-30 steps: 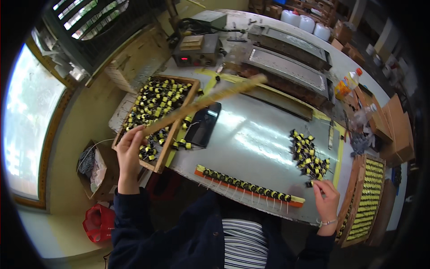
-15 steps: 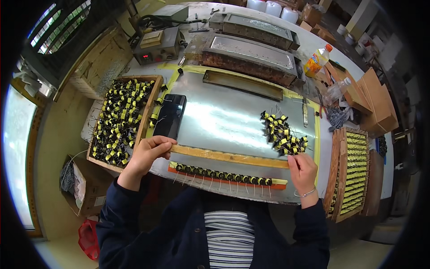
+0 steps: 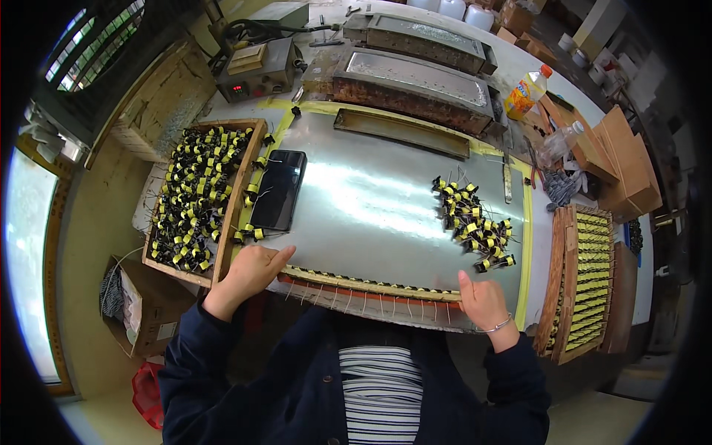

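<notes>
A long, thin, tan strip lies along a row of small black-and-yellow wound coils on an orange-edged bar. The row sits at the near edge of the metal sheet, its thin wire leads hanging toward me. My left hand grips the left end of the strip, thumb on top and fingers curled underneath. At the right end my right hand holds it likewise, thumb pointing up. The strip and bar cover most of the coils. A loose pile of coils rests on the sheet beyond my right hand.
On the left, a wooden tray holds many coils, with a black phone beside it. Metal troughs and a control box stand at the back. To the right are a drink bottle and a wooden rack of coils.
Both hands have brought the strip down and toward me, from above the sheet onto the coil row. It now shows its narrow edge, and the coils are mostly covered.
</notes>
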A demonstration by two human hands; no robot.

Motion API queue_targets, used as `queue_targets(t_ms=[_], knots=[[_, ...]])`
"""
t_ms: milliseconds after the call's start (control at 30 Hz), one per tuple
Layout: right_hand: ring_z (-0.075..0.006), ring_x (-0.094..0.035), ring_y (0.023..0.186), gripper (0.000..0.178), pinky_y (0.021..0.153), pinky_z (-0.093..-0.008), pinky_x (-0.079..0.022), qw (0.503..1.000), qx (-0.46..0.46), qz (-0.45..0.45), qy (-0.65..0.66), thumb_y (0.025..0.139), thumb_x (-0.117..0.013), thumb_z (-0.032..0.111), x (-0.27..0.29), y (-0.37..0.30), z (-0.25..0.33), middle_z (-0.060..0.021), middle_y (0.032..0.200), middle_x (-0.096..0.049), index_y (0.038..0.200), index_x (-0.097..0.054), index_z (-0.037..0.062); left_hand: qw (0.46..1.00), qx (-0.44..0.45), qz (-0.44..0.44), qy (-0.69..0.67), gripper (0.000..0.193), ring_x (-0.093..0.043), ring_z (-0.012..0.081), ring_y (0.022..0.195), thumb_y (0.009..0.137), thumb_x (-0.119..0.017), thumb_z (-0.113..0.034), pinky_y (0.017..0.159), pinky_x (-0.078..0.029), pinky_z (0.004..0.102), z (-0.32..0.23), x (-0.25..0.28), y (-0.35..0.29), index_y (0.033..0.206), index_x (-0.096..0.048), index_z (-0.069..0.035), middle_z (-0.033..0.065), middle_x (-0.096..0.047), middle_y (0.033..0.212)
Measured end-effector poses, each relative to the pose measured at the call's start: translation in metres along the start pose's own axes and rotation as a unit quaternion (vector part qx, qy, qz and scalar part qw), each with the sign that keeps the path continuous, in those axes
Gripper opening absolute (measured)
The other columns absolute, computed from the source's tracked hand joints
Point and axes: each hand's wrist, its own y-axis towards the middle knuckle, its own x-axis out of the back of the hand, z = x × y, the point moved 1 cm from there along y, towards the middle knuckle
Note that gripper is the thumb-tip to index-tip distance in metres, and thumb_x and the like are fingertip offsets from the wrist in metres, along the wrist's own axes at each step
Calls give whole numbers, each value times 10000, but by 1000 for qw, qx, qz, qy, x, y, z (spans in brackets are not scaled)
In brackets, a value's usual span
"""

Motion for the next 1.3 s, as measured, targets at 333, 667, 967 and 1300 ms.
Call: queue_targets(t_ms=[333, 667, 967, 1300], knots=[[-401, -493, 446, 500, 433, -464, -375, 989, 49, -140, -7, 918, -459, 236, -19, -12, 1, -208, 496, -496, 475, -516, 11, 984, -123, -131, 2, 423, -542, 370, 555, 913, -510, -319, 536, -424, 438, 18, -19, -14, 633, -575, -9, 177, -558, 588], [-334, -562, 607, 380, 531, -412, -431, 987, 87, -118, -67, 894, -528, 310, 14, -60, 58, -133, 646, -578, 652, -587, 23, 959, -231, -159, 35, 218, -568, 303, 750, 849, -590, -238, 635, -453, 379, 1, 12, -67, 761, -602, -38, 114, -580, 767], [-221, -563, 595, 500, 520, -312, -450, 958, 249, -124, -65, 653, -703, 562, 8, -43, 106, -42, 692, -561, 747, -595, 83, 890, -440, -60, 101, 414, -589, 253, 753, 711, -681, -459, 621, -476, 341, -64, -4, -59, 865, -596, -85, 52, -576, 797], [-199, -560, 555, 432, 437, -305, -428, 966, 190, -134, -115, 744, -672, 476, -3, -32, 92, -44, 604, -533, 614, -540, 86, 894, -408, -78, 168, 287, -590, 236, 660, 774, -646, -385, 547, -463, 341, -68, -17, -46, 775, -606, -101, 26, -569, 702]])
